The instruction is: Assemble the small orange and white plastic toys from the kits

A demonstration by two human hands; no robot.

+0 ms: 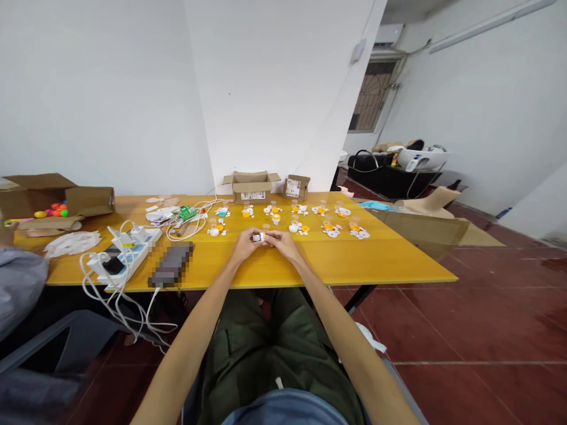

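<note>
Both my hands meet over the middle of the yellow table point(376, 260). My left hand point(245, 243) and my right hand point(280, 242) are closed in a pinch around a small white and dark toy piece point(258, 237) held between them. Beyond my hands lie two rows of small white and orange toy figures point(301, 219), each group apart from the others.
Two open cardboard boxes point(251, 186) stand at the table's far edge. A white power strip point(128, 251) with chargers and cables lies at the left, next to a dark blurred object point(170, 264). Another box with coloured balls point(55, 209) sits far left. Flattened cardboard point(425, 227) leans right of the table.
</note>
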